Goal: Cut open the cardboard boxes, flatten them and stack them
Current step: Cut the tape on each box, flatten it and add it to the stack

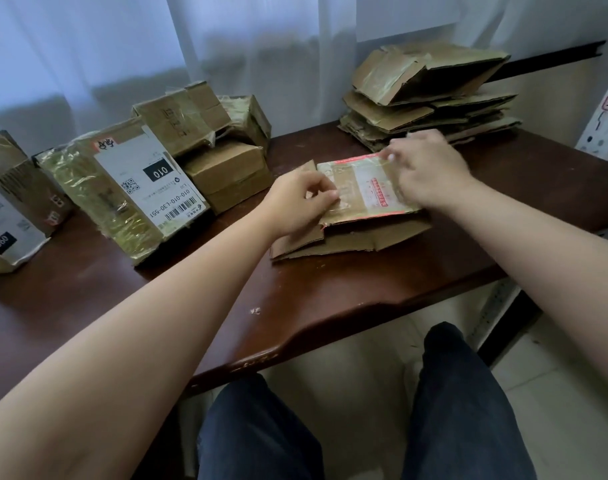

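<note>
Seated view over a dark wooden table [330, 292], read left to right. At the far left a taped box with a white label marked 060 [8, 216] is standing tilted; beside it a larger box with a label marked 010 [129, 192] is leaning back. Behind and to the right of that one, a cluster of smaller taped boxes [219, 147] is waiting uncut; all appear closed, so their contents cannot be told.

At centre the left hand [299, 206] is resting on the near-left part of a flattened box [358, 209], fingers curled and seemingly pinching its top layer by the edge. The right hand [430, 171] is lying over the far-right part of the same box, fingers bent down onto the taped panel with the red-edged label; it is blurred, so whether it is pressing or gripping cannot be told. The box is lying on the table between the two hands, flaps splayed toward the near edge.

Judged step: flattening. Doing it well probably means pressing along the creases with both palms until the layers lie level, then lifting the piece whole.

At the far right a stack of flattened boxes [430, 105] is sitting on the table's back corner, its upper sheets bowing upward.
</note>
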`<state>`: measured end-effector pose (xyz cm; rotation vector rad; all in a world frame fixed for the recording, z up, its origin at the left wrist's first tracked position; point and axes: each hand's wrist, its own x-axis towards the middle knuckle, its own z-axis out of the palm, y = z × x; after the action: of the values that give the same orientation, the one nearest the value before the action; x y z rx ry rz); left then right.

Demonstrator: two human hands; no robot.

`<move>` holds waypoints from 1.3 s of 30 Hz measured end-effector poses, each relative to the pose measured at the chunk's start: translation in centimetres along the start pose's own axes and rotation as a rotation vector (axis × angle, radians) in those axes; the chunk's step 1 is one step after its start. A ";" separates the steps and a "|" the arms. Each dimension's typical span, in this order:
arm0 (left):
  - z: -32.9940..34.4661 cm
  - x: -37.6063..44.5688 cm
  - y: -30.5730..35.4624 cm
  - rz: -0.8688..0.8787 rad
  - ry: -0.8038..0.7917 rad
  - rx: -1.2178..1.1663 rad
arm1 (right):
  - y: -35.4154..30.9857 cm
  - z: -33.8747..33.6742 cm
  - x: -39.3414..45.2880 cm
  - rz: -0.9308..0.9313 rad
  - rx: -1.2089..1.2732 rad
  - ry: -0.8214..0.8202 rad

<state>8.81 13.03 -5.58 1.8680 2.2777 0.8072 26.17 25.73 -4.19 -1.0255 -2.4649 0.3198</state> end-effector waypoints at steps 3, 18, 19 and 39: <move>1.2 1.4 -0.1 -0.070 0.004 0.176 | -1.1 1.2 1.2 -0.116 -0.248 -0.310; 5.0 2.3 -1.4 -0.171 -0.250 0.460 | 0.4 5.8 1.5 -0.101 -0.200 -0.365; 5.0 2.2 -1.2 -0.176 -0.245 0.459 | 0.5 5.9 1.6 -0.095 -0.196 -0.373; 5.8 0.9 0.3 -0.199 -0.182 0.433 | 0.4 6.5 1.4 -0.074 -0.156 -0.208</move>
<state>11.14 15.84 -10.16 1.7267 2.6116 0.1142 22.36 26.73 -9.57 -1.0043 -2.7439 0.2230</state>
